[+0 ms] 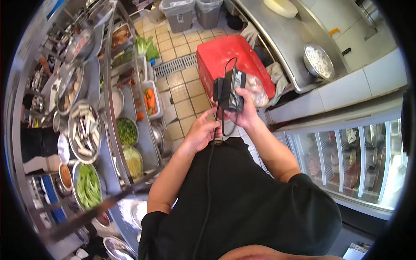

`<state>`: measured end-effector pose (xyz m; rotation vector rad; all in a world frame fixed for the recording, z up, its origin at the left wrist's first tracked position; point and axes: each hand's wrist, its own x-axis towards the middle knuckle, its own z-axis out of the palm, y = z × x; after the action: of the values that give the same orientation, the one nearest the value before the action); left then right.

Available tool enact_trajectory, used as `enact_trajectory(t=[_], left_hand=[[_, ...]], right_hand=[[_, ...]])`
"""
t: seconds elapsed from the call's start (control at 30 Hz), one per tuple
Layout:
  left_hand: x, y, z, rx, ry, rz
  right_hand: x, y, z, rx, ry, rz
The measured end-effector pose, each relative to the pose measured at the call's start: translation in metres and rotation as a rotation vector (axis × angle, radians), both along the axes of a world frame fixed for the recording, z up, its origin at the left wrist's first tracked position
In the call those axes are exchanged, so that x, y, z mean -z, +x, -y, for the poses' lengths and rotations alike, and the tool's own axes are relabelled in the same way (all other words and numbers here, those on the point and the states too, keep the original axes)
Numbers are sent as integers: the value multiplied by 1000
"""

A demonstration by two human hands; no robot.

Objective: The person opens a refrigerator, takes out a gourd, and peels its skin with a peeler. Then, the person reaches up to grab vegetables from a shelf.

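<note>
My right hand (246,110) is closed around a black box-shaped device (236,89) with a pale label on its upper part. A smaller black block (219,89) sits against its left side; I cannot make out exactly what either one is. Black cable (211,160) loops around the device and runs down over the front of a black shirt. Just left of the device, my left hand (203,131) has its fingertips closed on this cable. Both hands are held in front of the body, above the tiled floor.
A red bin (216,50) stands ahead, with a plastic bag (255,90) on it. At left, metal shelving (122,143) holds bowls of cut vegetables. A steel counter (281,34) with a bowl (318,60) and a glass-door fridge (346,156) are at right. Grey bins (180,19) stand farther back.
</note>
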<state>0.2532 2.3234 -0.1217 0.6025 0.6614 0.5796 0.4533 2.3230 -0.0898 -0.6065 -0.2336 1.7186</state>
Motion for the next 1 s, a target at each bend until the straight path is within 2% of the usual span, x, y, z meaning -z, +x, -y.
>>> enact_trajectory(t=[0.03,0.1,0.17,0.2,0.23,0.3,0.43,0.5,0.53,0.6,0.63,0.7,0.73,0.77,0.8,0.83,0.9,0.93,0.97,1.0], left_hand=[[-6,1,-19,16,-66,53],[-18,-8,-56,-27,-52,-22],[-27,-22,-95,-323,-15,93],[-41,-29,-112,-380,46,83],[-47,-40,-128,-375,60,87],[-53,-67,-160,-284,193,291],[-75,-105,-215,-121,321,369],[-100,-118,-247,231,539,208],[-112,-115,-264,216,555,208],[-144,-100,-298,459,764,140],[-173,-86,-317,501,865,54],[-199,-53,-350,345,1319,-41],[-208,-45,-370,336,1349,-61],[-213,-40,-387,345,1420,-212],[-217,-36,-407,347,1484,-364],[-215,-36,-432,333,1494,-380],[-192,-45,-483,251,1259,-429],[-167,-53,-506,195,1031,-261],[-155,-54,-520,176,1021,-268],[-148,-52,-537,111,831,-18]], right_hand=[[-4,4,-7,-41,37,-10],[-3,6,-24,-50,118,-34],[-11,5,-33,-34,123,-22],[-10,9,-40,-46,135,32],[-6,15,-45,-60,141,90],[17,36,-60,-171,-16,195],[65,56,-117,-310,-238,393],[90,61,-155,-437,-277,415],[98,60,-179,-556,-228,386],[117,63,-226,-681,-209,469],[130,62,-250,-756,-161,465],[129,52,-302,-915,-115,457],[140,37,-334,-986,-41,521],[145,44,-360,-1054,149,540],[149,40,-388,-1090,206,583],[150,35,-411,-1129,255,621],[140,26,-461,-1201,279,659],[124,19,-483,-1286,229,543],[115,16,-505,-1371,181,435],[127,14,-526,-1421,113,438]])
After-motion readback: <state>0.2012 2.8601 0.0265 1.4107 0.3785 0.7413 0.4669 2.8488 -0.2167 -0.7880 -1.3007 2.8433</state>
